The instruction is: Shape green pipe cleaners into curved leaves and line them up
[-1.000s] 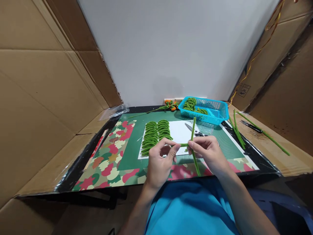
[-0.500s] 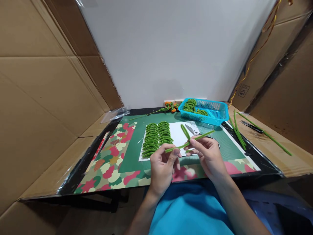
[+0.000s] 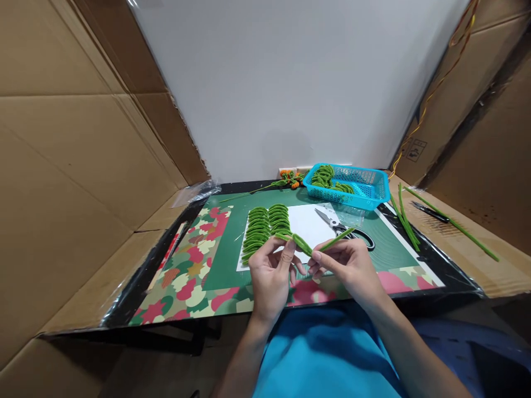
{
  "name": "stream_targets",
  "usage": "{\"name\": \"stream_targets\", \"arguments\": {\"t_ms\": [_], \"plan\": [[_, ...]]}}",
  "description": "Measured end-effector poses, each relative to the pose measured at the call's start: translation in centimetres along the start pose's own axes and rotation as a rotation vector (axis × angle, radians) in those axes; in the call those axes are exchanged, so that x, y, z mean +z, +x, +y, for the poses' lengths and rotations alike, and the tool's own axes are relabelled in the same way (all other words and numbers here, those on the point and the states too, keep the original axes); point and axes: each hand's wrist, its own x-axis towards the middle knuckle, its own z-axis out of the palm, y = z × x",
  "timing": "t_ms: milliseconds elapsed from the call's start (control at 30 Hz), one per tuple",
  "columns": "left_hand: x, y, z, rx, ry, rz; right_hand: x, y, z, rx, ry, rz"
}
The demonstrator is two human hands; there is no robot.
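Note:
A fuzzy green pipe cleaner (image 3: pixel 302 244) is stretched between both hands above the mat, with a narrow folded loop in the middle and a straight tail toward the upper right. My left hand (image 3: pixel 269 271) pinches the loop's left end between thumb and fingers. At the loop's right end, my right hand (image 3: pixel 350 265) grips the pipe cleaner near where the tail starts. Behind my left hand, bent green pipe-cleaner pieces (image 3: pixel 257 229) lie in two stacked columns on a white sheet (image 3: pixel 305 218). Scissors (image 3: pixel 335 224) with black handles rest beyond my right hand, blades partly open.
A blue plastic basket (image 3: pixel 373 203) holding green pieces stands at the back right. Orange flowers on a green stem (image 3: pixel 295 184) lie beside it. Long green pipe cleaners (image 3: pixel 406 226) and small black snips (image 3: pixel 431 211) are at the right. Cardboard walls (image 3: pixel 83 166) flank the table.
The folded loop, which stood upright near my right fingers, now lies slanted between the hands. My left hand has shifted its pinch onto the loop's end, and the scissors are less covered.

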Motion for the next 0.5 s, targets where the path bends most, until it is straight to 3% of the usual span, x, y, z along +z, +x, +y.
{"name": "stream_targets", "arguments": {"t_ms": [133, 333, 500], "plan": [[0.4, -0.4, 0.0, -0.018, 0.020, 0.015, 0.5, 0.2, 0.4, -0.050, 0.036, 0.093], [0.3, -0.7, -0.1, -0.007, 0.168, -0.054, 0.7, 0.0, 0.8, -0.031, -0.019, 0.009], [0.3, -0.7, -0.5, -0.051, 0.180, -0.049, -0.2, -0.3, 0.6, -0.081, -0.344, -0.076]]}}
